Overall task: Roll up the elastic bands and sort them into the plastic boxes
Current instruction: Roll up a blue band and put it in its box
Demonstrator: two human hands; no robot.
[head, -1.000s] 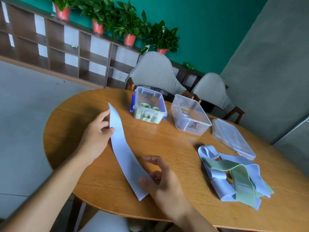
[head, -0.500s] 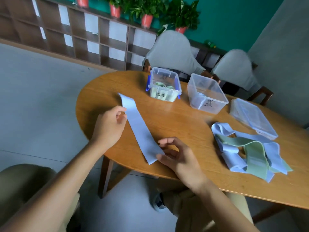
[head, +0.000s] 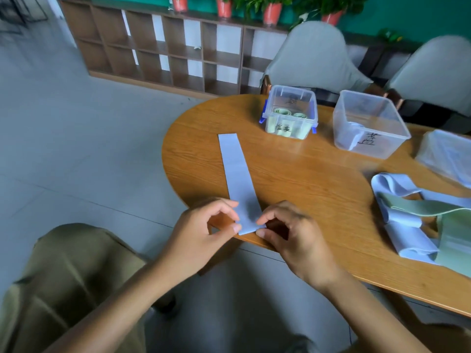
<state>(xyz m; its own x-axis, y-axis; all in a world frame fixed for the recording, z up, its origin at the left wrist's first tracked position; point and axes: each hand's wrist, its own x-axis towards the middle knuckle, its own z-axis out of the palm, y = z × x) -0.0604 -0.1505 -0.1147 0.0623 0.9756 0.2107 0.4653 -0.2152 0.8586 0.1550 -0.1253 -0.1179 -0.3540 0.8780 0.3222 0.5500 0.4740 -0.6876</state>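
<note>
- I see a pale blue elastic band (head: 238,179) lying flat and straight on the round wooden table (head: 305,179), its far end pointing toward the boxes, its near end at the table's edge.
- My left hand (head: 201,235) pinches the band's near left corner between thumb and curled fingers.
- My right hand (head: 293,233) pinches the near right corner the same way; its fingers are bent, and part of the band's end is hidden behind both sets of fingertips.
- The blue-clipped plastic box (head: 290,112) stands well beyond the band and holds green rolls; how many I cannot count through the wall, and the handwritten label is unreadable.
- The second clear box (head: 369,123) stands just right of it, with something pale inside that I cannot make out; its label is blurred too.
- A clear lid (head: 446,156) is cut off by the right border.
- A tangled heap of blue and green bands (head: 420,220) lies at the right, also cut by the border; the number of bands is unclear.
- Two grey chairs (head: 313,54), a shelf unit (head: 163,44) and potted plants (head: 272,8) behind are smeared, the plants cropped at the top.
</note>
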